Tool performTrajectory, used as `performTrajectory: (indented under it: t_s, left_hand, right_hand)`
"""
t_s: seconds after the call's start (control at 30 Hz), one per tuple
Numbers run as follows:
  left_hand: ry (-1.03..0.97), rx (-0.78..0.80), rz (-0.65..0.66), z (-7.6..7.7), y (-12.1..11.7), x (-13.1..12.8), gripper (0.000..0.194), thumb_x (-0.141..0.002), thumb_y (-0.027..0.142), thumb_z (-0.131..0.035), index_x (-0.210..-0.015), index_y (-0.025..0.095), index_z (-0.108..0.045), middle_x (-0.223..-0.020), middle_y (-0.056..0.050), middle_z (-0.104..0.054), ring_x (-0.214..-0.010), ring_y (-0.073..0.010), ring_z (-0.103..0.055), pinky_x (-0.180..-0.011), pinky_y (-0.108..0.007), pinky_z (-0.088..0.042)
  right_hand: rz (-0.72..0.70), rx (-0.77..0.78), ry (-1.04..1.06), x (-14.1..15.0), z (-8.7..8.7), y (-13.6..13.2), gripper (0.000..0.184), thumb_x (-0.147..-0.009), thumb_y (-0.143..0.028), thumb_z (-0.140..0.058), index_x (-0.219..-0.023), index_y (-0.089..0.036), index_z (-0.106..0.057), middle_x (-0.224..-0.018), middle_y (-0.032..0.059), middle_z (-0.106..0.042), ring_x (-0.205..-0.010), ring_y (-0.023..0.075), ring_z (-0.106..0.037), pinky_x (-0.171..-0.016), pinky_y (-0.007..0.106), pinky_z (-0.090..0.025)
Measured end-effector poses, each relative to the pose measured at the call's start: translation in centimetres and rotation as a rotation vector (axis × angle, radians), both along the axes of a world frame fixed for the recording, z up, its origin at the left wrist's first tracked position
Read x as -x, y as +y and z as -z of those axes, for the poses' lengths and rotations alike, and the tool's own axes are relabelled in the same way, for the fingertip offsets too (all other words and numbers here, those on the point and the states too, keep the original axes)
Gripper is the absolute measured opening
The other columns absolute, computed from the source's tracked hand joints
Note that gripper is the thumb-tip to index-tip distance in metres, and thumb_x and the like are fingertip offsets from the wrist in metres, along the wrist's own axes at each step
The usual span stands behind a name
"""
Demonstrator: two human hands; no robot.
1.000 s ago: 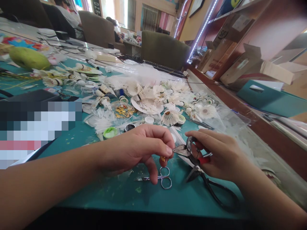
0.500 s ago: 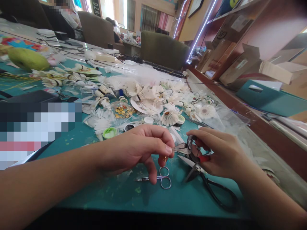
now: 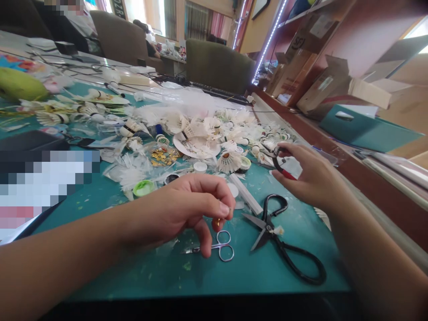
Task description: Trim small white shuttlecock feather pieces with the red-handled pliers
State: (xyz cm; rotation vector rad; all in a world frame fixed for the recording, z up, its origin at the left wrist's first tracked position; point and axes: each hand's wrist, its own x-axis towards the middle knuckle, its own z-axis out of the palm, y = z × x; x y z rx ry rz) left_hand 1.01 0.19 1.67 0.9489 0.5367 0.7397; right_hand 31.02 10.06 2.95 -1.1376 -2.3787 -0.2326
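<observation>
My left hand (image 3: 187,209) pinches a tiny gold piece (image 3: 218,221) between thumb and fingertips, just above small silver scissors (image 3: 217,249) lying on the teal cutting mat (image 3: 214,278). My right hand (image 3: 310,171) is raised toward the back right, gripping small red-handled pliers (image 3: 279,160) with dark metal jaws. Large black-handled scissors (image 3: 277,236) lie on the mat below it, blades partly open. A white strip (image 3: 245,194) lies between my hands.
Feathered white shuttlecocks (image 3: 229,161), loose feathers, a white plate (image 3: 187,147), a bag of gold bits (image 3: 162,156) and a green-lidded jar (image 3: 143,188) crowd the table ahead. A raised ledge runs along the right. Chairs, cardboard boxes and seated people stand beyond.
My right hand has lifted away toward the back right with the pliers, uncovering the black-handled scissors. My left hand stays nearly still, still pinching the gold piece.
</observation>
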Motion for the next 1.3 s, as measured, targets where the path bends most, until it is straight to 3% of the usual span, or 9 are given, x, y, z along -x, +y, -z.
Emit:
performTrajectory:
  t_s: [0.13,0.3,0.67,0.87,0.97,1.07,1.23,1.3]
  left_hand:
    - [0.000,0.013,-0.020,-0.1,-0.1,-0.1,0.007,-0.082,0.017,-0.077,-0.075,0.017,-0.075,-0.078,-0.002,-0.059,-0.069,-0.0125,-0.058,-0.050,-0.019,-0.063]
    - [0.030,0.010,-0.039,-0.2,0.0,-0.1,0.006,-0.080,0.017,-0.079,-0.074,0.017,-0.076,-0.077,-0.002,-0.059,-0.063,-0.0107,-0.056,-0.052,-0.021,-0.063]
    - [0.022,-0.023,-0.069,-0.2,-0.2,0.1,0.011,-0.079,0.021,-0.081,-0.072,0.016,-0.074,-0.075,0.000,-0.056,-0.062,-0.0102,-0.058,-0.055,-0.021,-0.062]
    - [0.042,-0.155,0.034,0.6,-0.5,0.1,0.013,-0.084,0.022,-0.076,-0.075,0.014,-0.071,-0.086,-0.001,-0.061,-0.068,-0.0115,-0.069,-0.069,-0.023,-0.061]
    - [0.120,-0.258,0.066,0.5,-0.9,0.1,0.009,-0.082,0.012,-0.068,-0.073,0.015,-0.066,-0.086,-0.002,-0.065,-0.072,-0.0109,-0.068,-0.073,-0.022,-0.057]
    - [0.208,-0.332,0.092,0.0,-1.3,-0.2,0.011,-0.074,0.005,-0.062,-0.070,0.016,-0.059,-0.080,-0.001,-0.066,-0.066,-0.0092,-0.067,-0.067,-0.020,-0.053]
    - [0.290,-0.228,0.099,-0.9,-2.0,-0.9,0.010,-0.064,0.007,-0.059,-0.064,0.015,-0.052,-0.084,0.002,-0.057,-0.052,-0.0043,-0.061,-0.050,-0.016,-0.045]
    - [0.315,-0.260,0.068,-1.0,-2.2,-1.1,0.010,-0.061,0.007,-0.056,-0.062,0.017,-0.053,-0.084,0.001,-0.057,-0.053,-0.0046,-0.056,-0.046,-0.015,-0.042]
  right_hand:
    - [0.113,0.187,0.005,-1.8,0.9,2.2,0.060,-0.087,-0.043,-0.067,-0.139,-0.013,-0.063,-0.130,0.0186,-0.073,-0.118,0.0396,-0.070,-0.101,0.057,-0.055]
    - [0.132,0.270,-0.067,-2.5,1.9,3.2,0.059,-0.087,-0.045,-0.066,-0.135,-0.010,-0.067,-0.133,0.0211,-0.072,-0.120,0.0403,-0.069,-0.101,0.053,-0.055]
    - [0.076,0.323,-0.151,-2.0,3.2,3.3,0.058,-0.086,-0.044,-0.069,-0.137,-0.018,-0.065,-0.131,0.0169,-0.072,-0.121,0.0370,-0.067,-0.102,0.049,-0.054]
    - [0.086,0.339,-0.166,-2.2,3.5,3.4,0.061,-0.088,-0.047,-0.067,-0.142,-0.017,-0.062,-0.134,0.0184,-0.069,-0.125,0.0378,-0.064,-0.105,0.050,-0.051]
    - [0.088,0.356,-0.169,-2.2,3.6,3.4,0.063,-0.089,-0.048,-0.065,-0.144,-0.017,-0.060,-0.137,0.0193,-0.067,-0.127,0.0382,-0.063,-0.107,0.051,-0.051]
    - [0.094,0.373,-0.166,-2.2,3.7,3.4,0.065,-0.090,-0.049,-0.064,-0.146,-0.017,-0.058,-0.139,0.0208,-0.064,-0.128,0.0396,-0.062,-0.108,0.054,-0.050]
    - [0.078,0.410,-0.157,-2.6,3.8,3.5,0.071,-0.087,-0.062,-0.067,-0.145,-0.021,-0.061,-0.139,0.0187,-0.064,-0.128,0.0399,-0.061,-0.108,0.057,-0.049]
    - [0.071,0.425,-0.154,-2.6,3.8,3.6,0.073,-0.086,-0.068,-0.068,-0.143,-0.024,-0.062,-0.137,0.0167,-0.065,-0.128,0.0389,-0.062,-0.108,0.057,-0.049]
